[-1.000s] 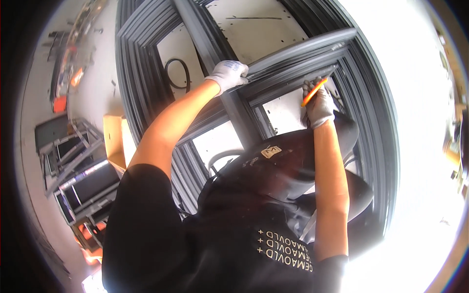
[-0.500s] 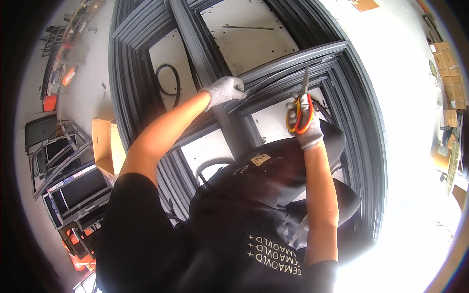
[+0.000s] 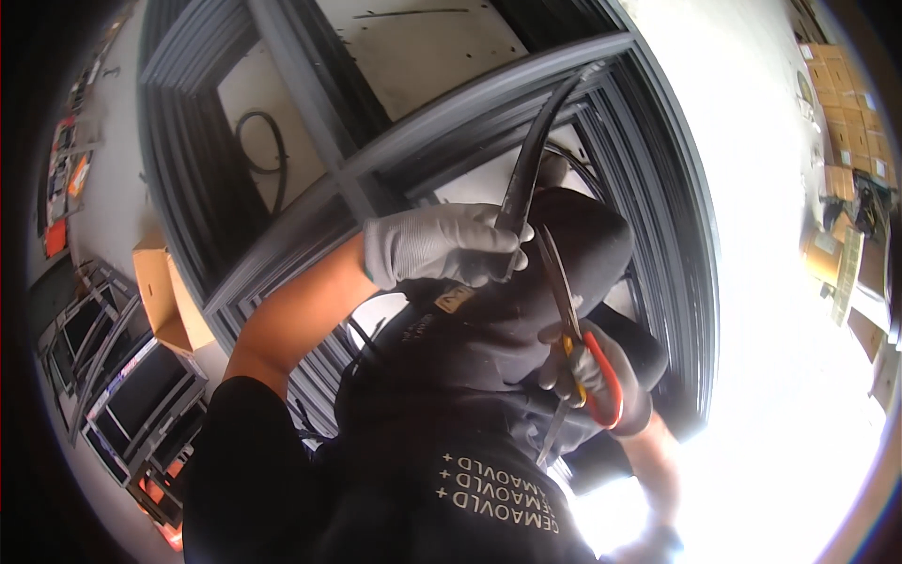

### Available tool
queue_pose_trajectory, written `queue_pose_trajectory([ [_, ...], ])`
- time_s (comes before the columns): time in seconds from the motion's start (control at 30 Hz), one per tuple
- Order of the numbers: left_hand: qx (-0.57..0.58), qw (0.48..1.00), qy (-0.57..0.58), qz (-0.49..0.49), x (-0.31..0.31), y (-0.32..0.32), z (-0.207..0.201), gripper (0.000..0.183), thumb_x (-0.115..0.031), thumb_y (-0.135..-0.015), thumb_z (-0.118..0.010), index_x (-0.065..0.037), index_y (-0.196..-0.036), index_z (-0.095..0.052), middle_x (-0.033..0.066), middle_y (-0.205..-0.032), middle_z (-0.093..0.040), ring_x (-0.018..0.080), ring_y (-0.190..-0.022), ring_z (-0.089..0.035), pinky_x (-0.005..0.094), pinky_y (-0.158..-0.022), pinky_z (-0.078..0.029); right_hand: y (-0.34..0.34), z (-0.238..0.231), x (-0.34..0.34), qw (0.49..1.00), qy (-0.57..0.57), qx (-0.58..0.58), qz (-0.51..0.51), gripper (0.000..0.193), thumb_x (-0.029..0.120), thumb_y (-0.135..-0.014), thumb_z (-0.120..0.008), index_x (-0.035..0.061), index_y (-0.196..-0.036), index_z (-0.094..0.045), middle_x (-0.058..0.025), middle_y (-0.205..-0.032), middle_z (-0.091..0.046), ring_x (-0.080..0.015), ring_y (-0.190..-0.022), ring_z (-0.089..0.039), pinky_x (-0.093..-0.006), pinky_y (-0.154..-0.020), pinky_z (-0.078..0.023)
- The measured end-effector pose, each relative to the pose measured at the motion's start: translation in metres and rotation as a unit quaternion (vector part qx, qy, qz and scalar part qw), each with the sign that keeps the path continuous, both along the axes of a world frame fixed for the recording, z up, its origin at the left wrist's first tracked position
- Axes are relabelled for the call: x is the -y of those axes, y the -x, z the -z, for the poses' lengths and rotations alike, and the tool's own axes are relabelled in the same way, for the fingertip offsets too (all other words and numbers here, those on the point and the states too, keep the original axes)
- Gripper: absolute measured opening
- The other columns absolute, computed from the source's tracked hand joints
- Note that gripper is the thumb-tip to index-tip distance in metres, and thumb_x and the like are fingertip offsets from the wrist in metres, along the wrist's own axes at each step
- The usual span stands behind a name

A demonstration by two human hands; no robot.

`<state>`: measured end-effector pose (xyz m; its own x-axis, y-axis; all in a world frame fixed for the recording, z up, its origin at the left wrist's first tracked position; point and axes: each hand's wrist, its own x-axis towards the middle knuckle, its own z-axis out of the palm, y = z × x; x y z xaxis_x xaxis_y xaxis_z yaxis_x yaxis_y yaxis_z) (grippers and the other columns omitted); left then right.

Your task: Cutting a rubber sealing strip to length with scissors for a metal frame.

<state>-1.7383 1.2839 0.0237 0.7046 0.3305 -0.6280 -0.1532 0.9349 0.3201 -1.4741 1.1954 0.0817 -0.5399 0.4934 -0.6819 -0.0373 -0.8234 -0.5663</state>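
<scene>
My left hand point(image 3: 427, 246), in a grey glove, is closed around the end of a black rubber strip point(image 3: 534, 155). The strip runs up and away to the right, over the dark grey stacked metal frames point(image 3: 470, 92). In my right hand point(image 3: 631, 399), also gloved, is a pair of scissors point(image 3: 561, 282) with red and yellow handles. Their blades point up and to the left, just right of my left fingertips and close to the strip's held end. Whether the blades touch the strip I cannot tell.
My bent leg point(image 3: 583, 240) is within the frame opening. A loop of black strip point(image 3: 282, 155) lies on the floor through the far-left opening. On the left are an open cardboard box point(image 3: 174, 301) and dark framed panels point(image 3: 150, 390); stacked cartons point(image 3: 846, 113) stand far right.
My left hand has come nearer and to the right, drawing the strip's end up off the frames. The scissors have come lower toward my body, tilting left. The whole view has shifted.
</scene>
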Motion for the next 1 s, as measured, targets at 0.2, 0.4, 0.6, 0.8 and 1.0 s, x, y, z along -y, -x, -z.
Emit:
queue_pose_trajectory([
  [0.2,0.028,0.998,0.031,-0.047,0.01,-0.056,-0.01,0.041,-0.013,-0.085,-0.066,-0.004,-0.122,-0.049,0.0052,-0.102,-0.061,0.011,-0.095,-0.06,0.0263,-0.082,-0.05,-0.01,-0.037,0.061,0.985,0.059,0.11,0.117,0.064,0.043,-0.082,-0.069,-0.0045,-0.119,-0.046,-0.0015,-0.081,-0.059,-0.0038,-0.07,-0.05,-0.0174,-0.062,-0.04],
  [0.4,-0.056,0.996,-0.038,-0.063,0.016,-0.079,-0.015,0.039,-0.012,-0.084,-0.068,-0.006,-0.118,-0.05,0.0001,-0.098,-0.061,0.0109,-0.094,-0.061,0.0293,-0.084,-0.051,-0.012,-0.023,0.082,0.986,0.032,0.107,0.121,0.072,0.05,-0.075,-0.072,-0.0036,-0.118,-0.049,-0.001,-0.08,-0.058,-0.0045,-0.065,-0.049,-0.0178,-0.059,-0.04],
  [0.6,-0.101,0.988,-0.098,-0.067,0.019,-0.084,-0.024,0.036,-0.015,-0.084,-0.068,-0.008,-0.116,-0.052,-0.0004,-0.097,-0.062,0.0098,-0.091,-0.061,0.0287,-0.08,-0.052,-0.014,-0.02,0.085,0.987,0.045,0.096,0.122,0.083,0.062,-0.07,-0.071,-0.0045,-0.116,-0.05,-0.0029,-0.078,-0.06,-0.0039,-0.061,-0.049,-0.0165,-0.056,-0.038],
  [0.8,-0.117,0.982,-0.138,-0.056,0.023,-0.089,-0.025,0.038,-0.019,-0.084,-0.069,-0.008,-0.116,-0.053,-0.0016,-0.094,-0.062,0.008,-0.087,-0.06,0.0266,-0.077,-0.051,-0.018,-0.015,0.088,0.988,0.061,0.07,0.121,0.081,0.059,-0.071,-0.072,-0.0041,-0.117,-0.051,-0.0029,-0.079,-0.06,-0.0024,-0.06,-0.049,-0.0159,-0.055,-0.038],
  [1.0,-0.115,0.98,-0.154,-0.046,0.021,-0.089,-0.024,0.038,-0.019,-0.084,-0.069,-0.009,-0.116,-0.052,-0.0015,-0.094,-0.062,0.0078,-0.088,-0.06,0.0252,-0.076,-0.05,-0.012,-0.008,0.094,0.981,0.046,0.077,0.172,0.06,0.04,-0.077,-0.074,-0.0041,-0.111,-0.053,0.0011,-0.076,-0.056,-0.002,-0.06,-0.048,-0.0164,-0.053,-0.037],
])
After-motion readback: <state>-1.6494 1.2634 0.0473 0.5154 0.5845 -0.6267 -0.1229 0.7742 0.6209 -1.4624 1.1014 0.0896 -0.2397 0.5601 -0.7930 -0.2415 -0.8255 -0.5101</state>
